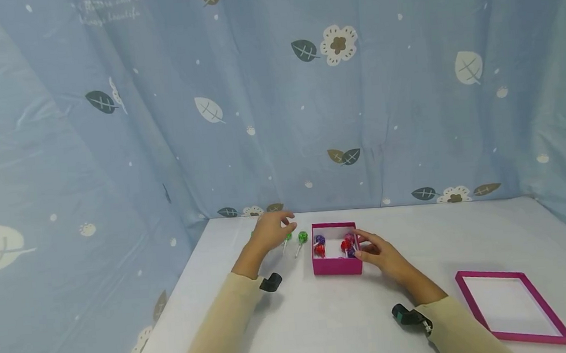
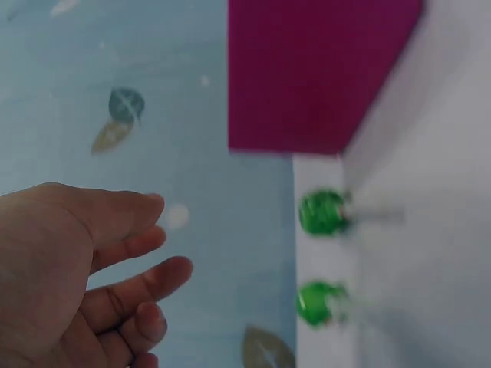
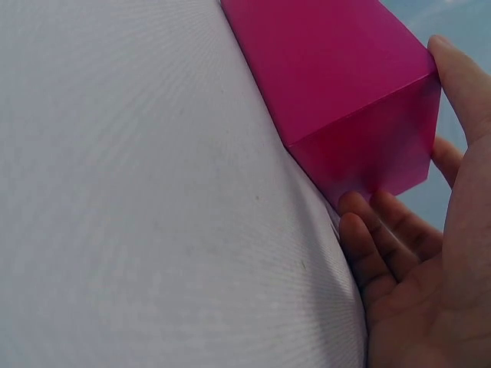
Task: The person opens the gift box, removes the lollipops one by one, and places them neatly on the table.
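Observation:
An open magenta box (image 1: pixel 337 266) stands on the table with red, purple and pink lollipops (image 1: pixel 345 244) inside along its left and right walls. My right hand (image 1: pixel 381 254) holds the box's right side, thumb at the top edge and other fingers against the side wall in the right wrist view. My left hand (image 1: pixel 271 230) hovers left of the box, fingers loosely bent, nothing between them. Under and beside it lie green lollipops; one green lollipop (image 1: pixel 302 236) lies between hand and box, and another green lollipop (image 2: pixel 320 303) shows in the left wrist view.
A magenta-rimmed lid (image 1: pixel 515 305), white inside, lies at the right front of the white table (image 1: pixel 324 323). A blue curtain (image 1: pixel 277 99) with leaves and flowers hangs behind the table and along its left side.

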`<action>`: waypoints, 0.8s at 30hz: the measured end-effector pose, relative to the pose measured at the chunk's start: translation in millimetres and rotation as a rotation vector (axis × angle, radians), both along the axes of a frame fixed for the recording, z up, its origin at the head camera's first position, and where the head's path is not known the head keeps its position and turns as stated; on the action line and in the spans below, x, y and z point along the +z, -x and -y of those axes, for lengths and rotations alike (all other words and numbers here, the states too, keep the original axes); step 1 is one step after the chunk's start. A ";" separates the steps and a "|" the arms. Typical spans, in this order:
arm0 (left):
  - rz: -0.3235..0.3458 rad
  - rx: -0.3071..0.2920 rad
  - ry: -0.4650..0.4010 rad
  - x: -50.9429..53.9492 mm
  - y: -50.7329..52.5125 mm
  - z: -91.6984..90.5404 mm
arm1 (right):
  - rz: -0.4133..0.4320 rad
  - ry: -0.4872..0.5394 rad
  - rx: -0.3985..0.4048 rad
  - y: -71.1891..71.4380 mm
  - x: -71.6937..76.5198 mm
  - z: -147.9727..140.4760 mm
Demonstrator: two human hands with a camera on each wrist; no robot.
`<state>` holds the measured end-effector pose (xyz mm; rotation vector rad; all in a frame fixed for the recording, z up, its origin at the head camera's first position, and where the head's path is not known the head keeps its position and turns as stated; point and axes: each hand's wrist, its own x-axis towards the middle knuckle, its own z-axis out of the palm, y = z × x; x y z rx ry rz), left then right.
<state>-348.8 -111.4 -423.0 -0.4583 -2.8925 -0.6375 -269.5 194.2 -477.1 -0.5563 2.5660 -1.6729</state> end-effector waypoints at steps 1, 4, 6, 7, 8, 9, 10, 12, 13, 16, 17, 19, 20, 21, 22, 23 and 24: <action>-0.002 -0.016 0.002 2.0 -1.2 -6.0 | -0.003 -0.002 0.000 0.3 0.2 -0.4; -0.023 -0.080 0.012 8.6 -5.2 -24.6 | -0.008 -0.004 -0.002 0.2 1.5 -1.5; -0.030 -0.119 0.024 11.1 -7.7 -37.5 | -0.009 -0.007 -0.002 0.1 1.7 -2.1; -0.029 -0.138 0.031 11.7 -9.2 -43.8 | -0.008 -0.008 -0.002 0.2 1.3 -2.4; -0.021 -0.152 0.029 12.1 -11.2 -50.3 | -0.010 -0.006 0.000 0.5 0.7 -2.7; -0.019 -0.163 0.035 12.1 -12.8 -56.5 | -0.008 -0.005 -0.003 1.9 -1.8 -3.0; -0.024 -0.174 0.049 11.3 -14.0 -62.5 | -0.007 -0.001 -0.005 4.1 -5.4 -3.4; -0.012 -0.179 0.052 9.2 -17.4 -73.4 | -0.003 0.005 -0.007 9.4 -13.8 -4.4; -0.009 -0.180 0.056 7.7 -18.6 -78.3 | -0.002 0.005 -0.009 12.3 -18.3 -5.1; -0.003 -0.192 0.066 2.5 -20.8 -90.6 | 0.005 0.005 -0.018 19.7 -29.8 -7.2; 0.002 -0.198 0.068 0.9 -21.6 -93.9 | 0.007 -0.001 -0.020 20.8 -31.4 -7.6; -0.003 -0.219 0.084 -1.6 -22.9 -99.3 | 0.010 -0.005 -0.026 21.6 -32.9 -8.0; -0.008 -0.229 0.094 -3.0 -23.4 -101.8 | 0.010 -0.005 -0.026 21.6 -33.0 -8.0; -0.021 -0.237 0.113 -3.7 -23.9 -104.2 | 0.009 -0.007 -0.023 21.1 -32.5 -7.6; -0.033 -0.242 0.134 -4.2 -24.4 -106.4 | 0.007 -0.005 -0.021 20.5 -31.6 -7.0; -0.048 -0.242 0.157 -4.8 -24.8 -108.5 | 0.003 -0.004 -0.017 19.9 -30.5 -6.4; -0.056 -0.237 0.178 -5.6 -25.0 -110.7 | -0.001 0.000 -0.013 18.8 -28.8 -5.7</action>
